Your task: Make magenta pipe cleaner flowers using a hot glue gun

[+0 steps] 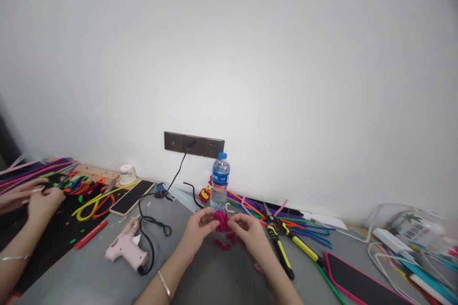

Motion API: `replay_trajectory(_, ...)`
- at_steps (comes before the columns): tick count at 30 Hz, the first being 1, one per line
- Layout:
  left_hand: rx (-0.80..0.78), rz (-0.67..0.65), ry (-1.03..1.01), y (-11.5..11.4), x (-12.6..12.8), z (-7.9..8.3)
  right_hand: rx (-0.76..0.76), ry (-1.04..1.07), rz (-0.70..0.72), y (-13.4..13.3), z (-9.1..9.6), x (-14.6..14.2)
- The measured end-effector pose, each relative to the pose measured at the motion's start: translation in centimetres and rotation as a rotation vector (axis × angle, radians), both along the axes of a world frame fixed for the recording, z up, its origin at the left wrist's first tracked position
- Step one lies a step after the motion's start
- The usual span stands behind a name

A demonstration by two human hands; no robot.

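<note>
Between my two hands is a bundle of magenta pipe cleaner [222, 221], bent into a compact folded shape. My left hand [201, 228] pinches its left side between thumb and fingers. From the right, my right hand [246, 231] closes thumb and fingertips on its other edge. Just below, several short magenta pipe cleaner pieces [226, 246] lie on the grey table [214, 281]. A water bottle [220, 183] with a blue cap stands upright right behind the bundle. Next to the bottle sits a small red and yellow figure [205, 194], partly hidden.
Yellow-handled pliers [282, 243] and loose pipe cleaners [311, 231] lie right, near a pink-edged phone [358, 279]. Left are a pink glue gun [127, 248] with its black cord, another phone [132, 197] and scissors [103, 205]. A co-worker's hands [43, 200] work at far left.
</note>
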State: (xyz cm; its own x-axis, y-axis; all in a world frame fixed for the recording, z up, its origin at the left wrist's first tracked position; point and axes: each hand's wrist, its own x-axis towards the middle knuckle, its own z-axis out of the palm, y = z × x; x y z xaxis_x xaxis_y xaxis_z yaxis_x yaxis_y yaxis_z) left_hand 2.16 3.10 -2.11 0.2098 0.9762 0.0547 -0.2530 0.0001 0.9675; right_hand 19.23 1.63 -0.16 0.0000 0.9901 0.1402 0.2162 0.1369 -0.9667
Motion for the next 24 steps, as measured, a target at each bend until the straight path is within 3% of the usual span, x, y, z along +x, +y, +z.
replay_trajectory(8,-0.010,0.017,0.008,-0.18,0.10,0.43,0.054,-0.032,-0.007,0.00,0.12,0.09)
replay_trajectory(24,0.015,0.003,-0.005,0.35,0.09,-0.41,0.031,-0.070,-0.032,-0.35,0.57,-0.21)
